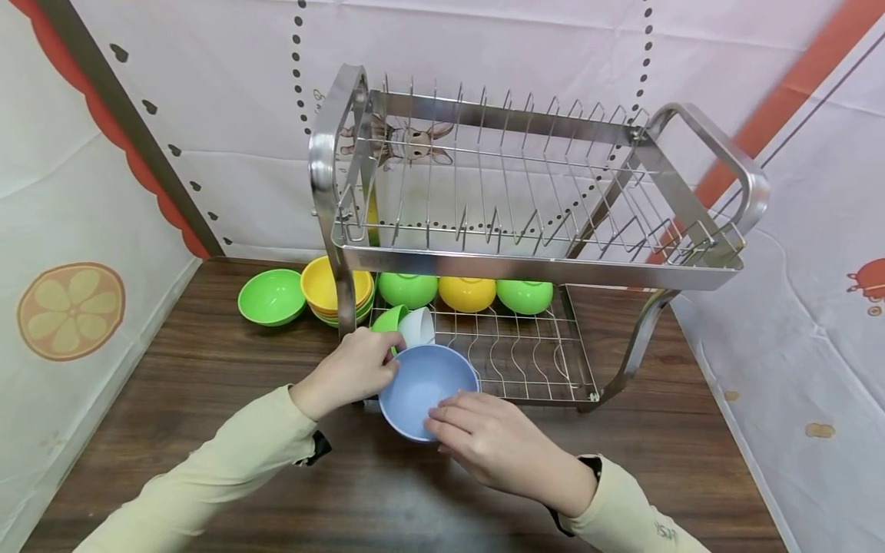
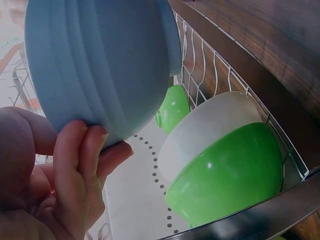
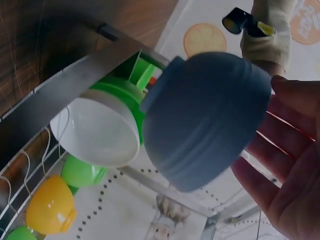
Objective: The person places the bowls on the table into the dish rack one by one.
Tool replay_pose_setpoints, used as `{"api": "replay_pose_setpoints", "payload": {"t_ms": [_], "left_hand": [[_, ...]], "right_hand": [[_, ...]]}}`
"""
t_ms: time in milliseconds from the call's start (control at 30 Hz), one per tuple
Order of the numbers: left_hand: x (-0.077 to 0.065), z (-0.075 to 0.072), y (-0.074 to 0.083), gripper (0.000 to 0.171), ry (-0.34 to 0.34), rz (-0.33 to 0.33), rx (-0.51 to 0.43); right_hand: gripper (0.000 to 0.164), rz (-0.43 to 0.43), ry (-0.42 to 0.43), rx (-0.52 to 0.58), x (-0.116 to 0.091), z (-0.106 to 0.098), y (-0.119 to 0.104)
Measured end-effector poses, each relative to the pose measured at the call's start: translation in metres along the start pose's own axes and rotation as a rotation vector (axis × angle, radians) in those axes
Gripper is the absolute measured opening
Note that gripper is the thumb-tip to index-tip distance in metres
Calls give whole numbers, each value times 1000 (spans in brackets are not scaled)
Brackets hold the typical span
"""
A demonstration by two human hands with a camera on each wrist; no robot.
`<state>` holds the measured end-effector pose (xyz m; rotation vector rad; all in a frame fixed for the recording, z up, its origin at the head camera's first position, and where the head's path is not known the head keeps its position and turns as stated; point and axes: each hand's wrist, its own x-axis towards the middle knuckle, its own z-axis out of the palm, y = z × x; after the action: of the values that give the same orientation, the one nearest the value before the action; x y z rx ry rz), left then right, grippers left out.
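Observation:
A blue bowl [image 1: 423, 388] is held tilted at the front left of the dish rack, its mouth facing me in the head view. My left hand [image 1: 356, 369] grips its left side; in the left wrist view the fingers [image 2: 90, 155] curl against the outer wall. Over the right rim reaches my right hand [image 1: 484, 438], fingers loosely extended across the mouth. The right wrist view has its thumb [image 3: 295, 95] right at the rim and the fingertips hidden behind the bowl. Just behind, a white bowl [image 1: 418, 326] and a green bowl [image 1: 389, 322] lean together on the lower tier.
Two green bowls [image 1: 408, 290] and a yellow bowl [image 1: 467, 293] line the back of the lower tier. Overhead is the wire upper tier [image 1: 532, 265]. Left of the rack stand a yellow bowl [image 1: 319, 286] on stacked bowls and a single green bowl [image 1: 272, 297].

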<state>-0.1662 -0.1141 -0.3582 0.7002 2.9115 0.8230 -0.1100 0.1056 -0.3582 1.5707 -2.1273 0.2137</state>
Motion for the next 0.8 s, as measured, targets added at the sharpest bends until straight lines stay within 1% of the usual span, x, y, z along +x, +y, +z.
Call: {"api": "replay_pose_setpoints", "payload": {"t_ms": [133,200,400,500,700,767,800], "left_hand": [[0,0,2,8,-11,-15,-6],[0,0,2,9,-14,-23,-9],[0,1,4,8,-15,-22,4],[0,1,4,10,-9,-16,-3],[-2,-3,4,17,31,22,-30],[-4,-5,5,20,60,43,-42],[-5,-7,5,22,85,56,-43]], "right_hand": [[18,-4,-35,-12,0,4,-2],[19,7,-47,-17,-1,5,-3],[14,17,-40,-40,-2,6,-2],[14,15,-32,-29,-2,6,-1],[21,24,23,9,-3,5,4],[27,36,48,15,-3,5,6],[30,42,61,17,-3,5,7]]}}
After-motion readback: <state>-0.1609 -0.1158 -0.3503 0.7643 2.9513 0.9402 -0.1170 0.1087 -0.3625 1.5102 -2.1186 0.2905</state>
